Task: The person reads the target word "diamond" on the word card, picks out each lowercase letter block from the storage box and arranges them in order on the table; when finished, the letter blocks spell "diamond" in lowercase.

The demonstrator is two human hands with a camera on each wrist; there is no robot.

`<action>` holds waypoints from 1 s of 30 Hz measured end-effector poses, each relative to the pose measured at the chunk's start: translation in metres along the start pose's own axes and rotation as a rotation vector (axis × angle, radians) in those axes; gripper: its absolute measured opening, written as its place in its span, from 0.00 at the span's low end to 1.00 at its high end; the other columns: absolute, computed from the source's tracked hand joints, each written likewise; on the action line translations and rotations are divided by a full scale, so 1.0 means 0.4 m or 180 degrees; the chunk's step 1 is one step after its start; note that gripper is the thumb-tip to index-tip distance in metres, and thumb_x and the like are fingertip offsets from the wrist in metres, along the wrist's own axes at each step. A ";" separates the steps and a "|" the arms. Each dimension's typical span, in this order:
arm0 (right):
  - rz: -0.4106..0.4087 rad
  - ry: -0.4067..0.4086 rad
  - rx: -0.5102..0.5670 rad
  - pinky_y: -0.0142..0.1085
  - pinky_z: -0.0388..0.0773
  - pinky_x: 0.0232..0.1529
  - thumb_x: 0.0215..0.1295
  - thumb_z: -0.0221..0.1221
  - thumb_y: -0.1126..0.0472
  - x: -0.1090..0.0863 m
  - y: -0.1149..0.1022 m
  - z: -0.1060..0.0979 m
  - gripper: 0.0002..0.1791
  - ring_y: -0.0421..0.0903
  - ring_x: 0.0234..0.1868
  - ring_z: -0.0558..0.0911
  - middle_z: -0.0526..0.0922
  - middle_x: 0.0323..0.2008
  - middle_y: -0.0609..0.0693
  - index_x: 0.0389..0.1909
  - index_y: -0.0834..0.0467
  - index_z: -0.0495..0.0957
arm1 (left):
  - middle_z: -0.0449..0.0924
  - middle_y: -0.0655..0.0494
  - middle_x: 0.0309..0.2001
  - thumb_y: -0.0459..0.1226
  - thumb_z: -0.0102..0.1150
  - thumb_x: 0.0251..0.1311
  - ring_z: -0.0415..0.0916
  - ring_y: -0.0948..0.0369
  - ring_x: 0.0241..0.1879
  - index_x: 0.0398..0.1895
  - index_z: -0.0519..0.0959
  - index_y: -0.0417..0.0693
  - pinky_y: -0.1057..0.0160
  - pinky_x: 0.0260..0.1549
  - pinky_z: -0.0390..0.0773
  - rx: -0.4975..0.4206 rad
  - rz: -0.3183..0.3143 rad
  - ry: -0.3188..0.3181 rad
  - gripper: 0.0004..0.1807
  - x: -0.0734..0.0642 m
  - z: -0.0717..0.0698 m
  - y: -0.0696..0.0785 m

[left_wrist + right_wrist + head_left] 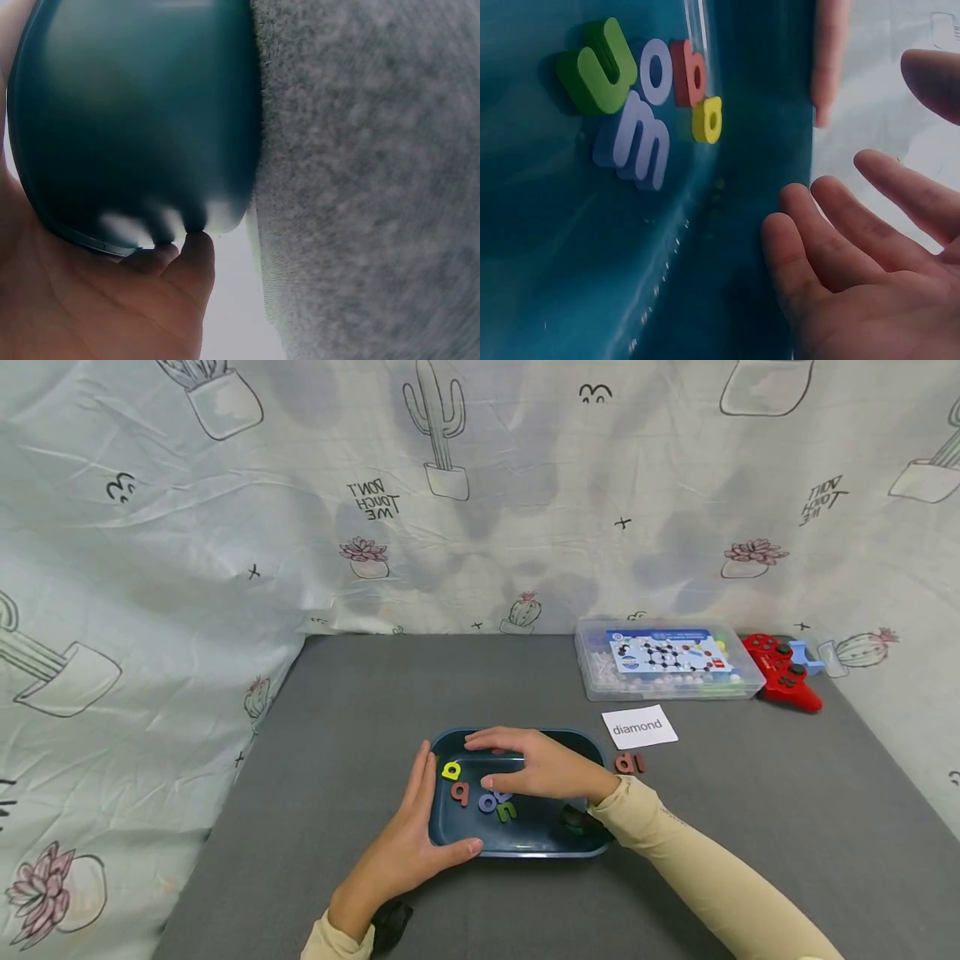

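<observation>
A dark blue-green tray (532,839) stands on the grey table. My left hand (408,839) holds its near left corner, fingers along the left side and thumb over the front rim. In the left wrist view, fingertips press the tray's outer wall (142,112). Over the tray is my right hand (532,764), holding nothing, its fingers spread. Inside lie a yellow letter (451,771), a red letter (460,793), a purple o (487,803) and a green n (506,812). A purple m (634,142) shows fully in the right wrist view; my right thumb partly hides it in the head view.
Right of the tray, a white card (640,727) reading "diamond" lies above a red d (624,763) and a red i (640,762). Farther back are a clear plastic box (667,660) of small parts, a red game controller (783,672) and a light blue piece (806,657).
</observation>
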State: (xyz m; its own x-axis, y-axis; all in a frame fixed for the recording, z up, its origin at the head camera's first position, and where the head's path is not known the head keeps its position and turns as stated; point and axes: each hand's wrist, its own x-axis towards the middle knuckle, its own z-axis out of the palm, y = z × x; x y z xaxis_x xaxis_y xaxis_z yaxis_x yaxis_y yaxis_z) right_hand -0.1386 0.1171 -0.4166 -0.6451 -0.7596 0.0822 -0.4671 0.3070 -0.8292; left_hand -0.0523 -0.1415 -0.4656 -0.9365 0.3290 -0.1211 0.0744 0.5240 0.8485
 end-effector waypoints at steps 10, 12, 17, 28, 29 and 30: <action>0.0133 -0.0292 -0.0088 0.58 0.66 0.74 0.77 0.64 0.53 0.034 0.000 0.013 0.33 0.55 0.78 0.67 0.70 0.77 0.55 0.77 0.62 0.72 | 0.17 0.64 0.86 0.58 0.76 0.62 0.33 0.50 0.84 0.88 0.29 0.57 0.32 0.74 0.54 0.0020 0.0117 0.0002 0.71 -0.008 0.000 0.000; 0.0181 -0.0315 -0.0130 0.57 0.66 0.74 0.76 0.64 0.53 0.039 0.001 0.013 0.34 0.55 0.78 0.67 0.70 0.77 0.55 0.77 0.61 0.72 | 0.17 0.64 0.86 0.58 0.76 0.62 0.33 0.50 0.84 0.88 0.29 0.56 0.32 0.74 0.54 0.0034 0.0126 0.0008 0.71 -0.009 0.000 0.001; 0.0246 -0.0403 -0.0219 0.57 0.64 0.75 0.76 0.64 0.52 0.055 0.006 0.013 0.34 0.55 0.78 0.67 0.70 0.77 0.55 0.77 0.61 0.72 | 0.18 0.64 0.86 0.58 0.76 0.61 0.33 0.51 0.84 0.89 0.30 0.55 0.33 0.75 0.54 0.0028 0.0115 0.0028 0.71 -0.010 0.000 0.003; -0.0072 -0.0659 -0.0543 0.46 0.66 0.75 0.75 0.65 0.59 0.103 0.035 0.036 0.30 0.49 0.75 0.71 0.74 0.74 0.56 0.75 0.63 0.74 | 0.17 0.65 0.86 0.56 0.75 0.63 0.32 0.51 0.84 0.88 0.28 0.59 0.31 0.74 0.54 -0.0051 0.0153 -0.0005 0.70 -0.008 -0.001 -0.001; -0.0124 -0.0679 -0.0593 0.45 0.67 0.74 0.75 0.65 0.60 0.105 0.035 0.040 0.30 0.49 0.74 0.72 0.75 0.73 0.57 0.74 0.64 0.74 | 0.17 0.65 0.86 0.56 0.75 0.63 0.32 0.51 0.84 0.88 0.28 0.59 0.31 0.74 0.53 -0.0054 0.0155 -0.0013 0.69 -0.008 -0.001 -0.001; -0.0156 -0.0702 -0.0632 0.44 0.67 0.74 0.75 0.65 0.60 0.106 0.035 0.043 0.29 0.49 0.74 0.72 0.75 0.73 0.57 0.74 0.64 0.75 | 0.17 0.65 0.86 0.56 0.75 0.64 0.31 0.51 0.84 0.88 0.28 0.60 0.31 0.74 0.53 -0.0054 0.0147 -0.0022 0.69 -0.007 -0.001 -0.001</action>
State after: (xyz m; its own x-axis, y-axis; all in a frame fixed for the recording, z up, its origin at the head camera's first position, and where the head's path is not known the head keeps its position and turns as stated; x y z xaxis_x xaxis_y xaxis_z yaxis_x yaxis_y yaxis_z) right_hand -0.1620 0.0792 -0.4341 -0.4823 -0.8758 -0.0206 -0.6175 0.3565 -0.7011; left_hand -0.0498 -0.1429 -0.4655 -0.9299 0.3580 -0.0851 0.1116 0.4948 0.8618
